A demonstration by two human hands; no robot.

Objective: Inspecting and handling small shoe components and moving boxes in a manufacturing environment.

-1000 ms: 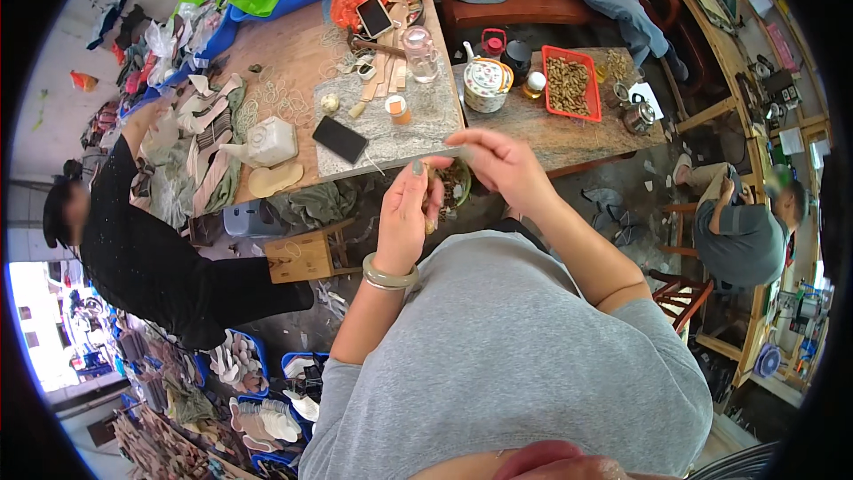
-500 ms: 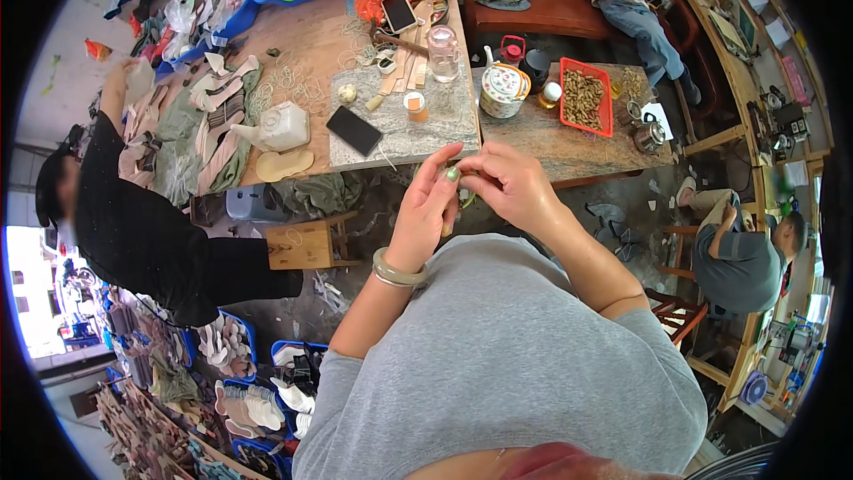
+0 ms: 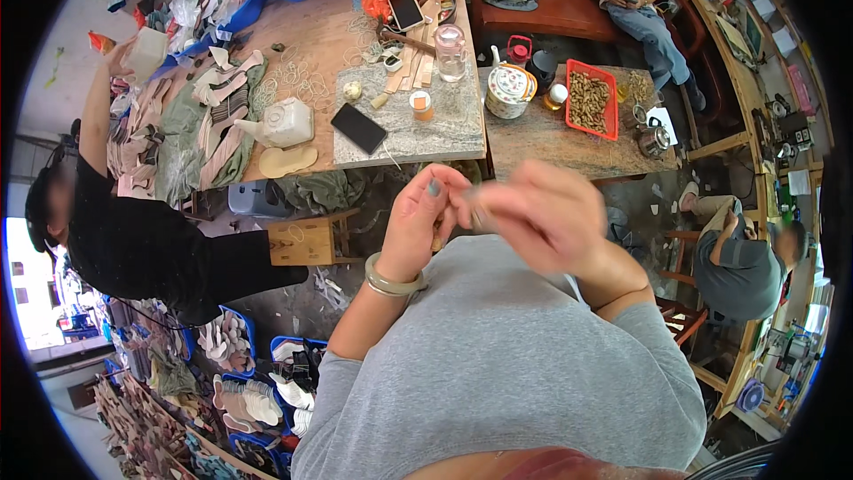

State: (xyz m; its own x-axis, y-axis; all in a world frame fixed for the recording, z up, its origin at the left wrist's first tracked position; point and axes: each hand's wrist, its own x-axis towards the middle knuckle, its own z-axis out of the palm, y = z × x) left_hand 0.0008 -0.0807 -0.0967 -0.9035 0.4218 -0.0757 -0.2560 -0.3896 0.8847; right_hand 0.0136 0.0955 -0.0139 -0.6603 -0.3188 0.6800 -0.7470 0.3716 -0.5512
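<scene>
My left hand (image 3: 421, 224) is raised in front of my grey shirt, off the near edge of the stone-topped table part (image 3: 404, 140). Its fingers are bent and pressed together, and a pale bracelet circles the wrist. Whatever small thing lies in them is mostly hidden. Just to its right, my right hand (image 3: 555, 222) is smeared by motion, so its grip does not show. Beyond my hands on the table are a black phone (image 3: 359, 129), a small tub with an orange label (image 3: 421, 107) and a clear glass jar (image 3: 450, 53).
A teapot (image 3: 510, 92) and a red basket (image 3: 590, 132) of peanuts stand on the lower table at right. At left, a person in black (image 3: 133, 222) holds up a whitish jug (image 3: 147, 55). A wooden stool (image 3: 300, 242) and blue crates of insoles lie left of me.
My right hand has moved right and toward me, away from my left, now blurred. My left hand sits slightly lower. The person at left has raised the jug into fuller view.
</scene>
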